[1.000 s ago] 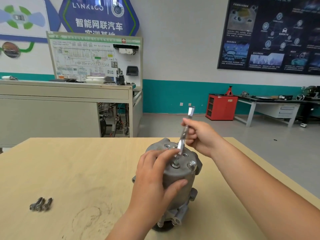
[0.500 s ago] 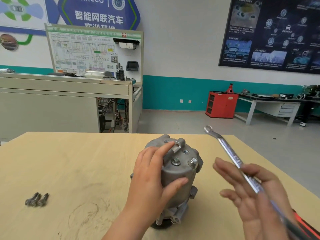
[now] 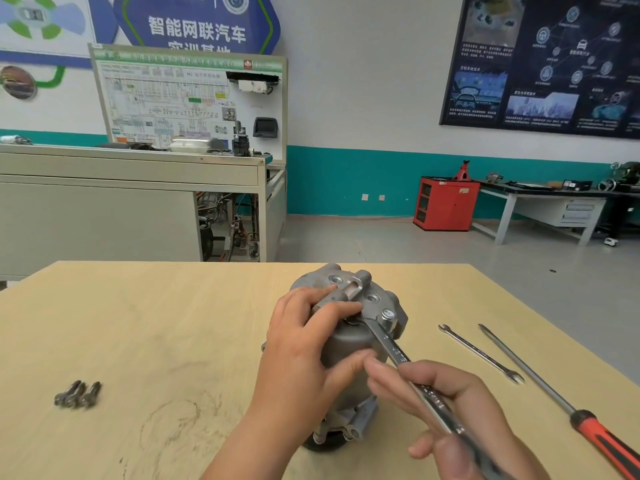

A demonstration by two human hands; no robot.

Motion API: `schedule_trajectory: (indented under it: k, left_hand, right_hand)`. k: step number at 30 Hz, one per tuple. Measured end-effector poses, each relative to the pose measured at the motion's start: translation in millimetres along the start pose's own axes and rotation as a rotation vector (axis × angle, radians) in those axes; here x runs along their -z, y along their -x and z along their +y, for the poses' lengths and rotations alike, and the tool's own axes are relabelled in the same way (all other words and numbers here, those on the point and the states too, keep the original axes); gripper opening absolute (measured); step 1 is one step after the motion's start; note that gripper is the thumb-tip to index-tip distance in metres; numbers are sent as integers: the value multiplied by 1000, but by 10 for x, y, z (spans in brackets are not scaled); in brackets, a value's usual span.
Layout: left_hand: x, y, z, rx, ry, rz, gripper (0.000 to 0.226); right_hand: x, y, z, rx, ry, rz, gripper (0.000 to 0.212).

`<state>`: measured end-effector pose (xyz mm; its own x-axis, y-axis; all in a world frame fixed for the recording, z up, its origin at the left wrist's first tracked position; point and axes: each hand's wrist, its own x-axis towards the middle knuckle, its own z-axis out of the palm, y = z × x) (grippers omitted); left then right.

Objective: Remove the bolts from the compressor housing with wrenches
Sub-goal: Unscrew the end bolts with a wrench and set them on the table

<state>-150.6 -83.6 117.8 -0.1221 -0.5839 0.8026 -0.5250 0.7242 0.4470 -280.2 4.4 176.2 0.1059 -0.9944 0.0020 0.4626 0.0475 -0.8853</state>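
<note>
Compressor housing (image 3: 346,344), a grey cast cylinder with bored holes in its top face, stood upright near the middle of the counter (image 3: 173,323), one bolt (image 3: 387,315) seated at its top rim. Three loose bolts (image 3: 78,394) lay toward the left edge; a thin wrench (image 3: 481,353) and a red-handled screwdriver (image 3: 554,400) lay toward the right edge. The left grip (image 3: 304,341) curled round the housing (fingers over its top). The right grip (image 3: 446,403) held a long wrench (image 3: 391,344), head on the top face.
</note>
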Motion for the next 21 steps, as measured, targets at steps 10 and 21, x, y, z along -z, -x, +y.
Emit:
schedule_trajectory:
  k: [10,21]
  left_hand:
    - [22,-11,43,50,16,-43,45]
    - [62,18,-12,-1,-39,-15,74]
  right_hand:
    - [550,-1089,-291,338,392,315,6]
    - [224,-1730,-410,94,265,-83,23]
